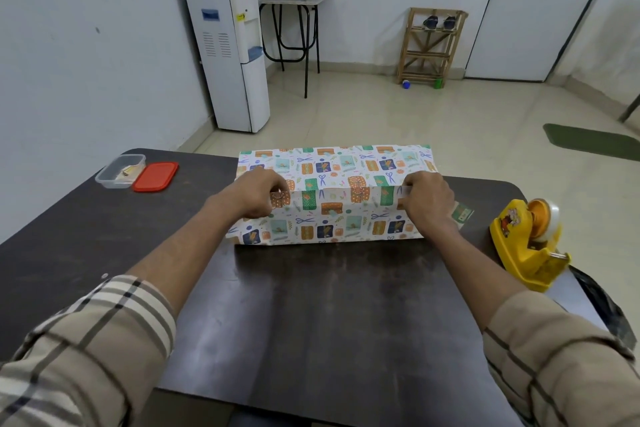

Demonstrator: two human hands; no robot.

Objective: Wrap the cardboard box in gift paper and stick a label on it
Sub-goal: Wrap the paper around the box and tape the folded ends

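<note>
Water dispenser (230,48), shoe rack (431,45), red lid (156,176)

Indoor scene under even, diffuse, moderately bright light, with no hard shadows. The dark tabletop (329,315) shows a pale, streaky sheen near its middle. Wide-angle distortion bows the door frame (585,10) and the left wall (86,45) towards the edges. The sleeves (86,340) in the lower corners appear stretched and slightly soft, while the centre is sharp.
</note>
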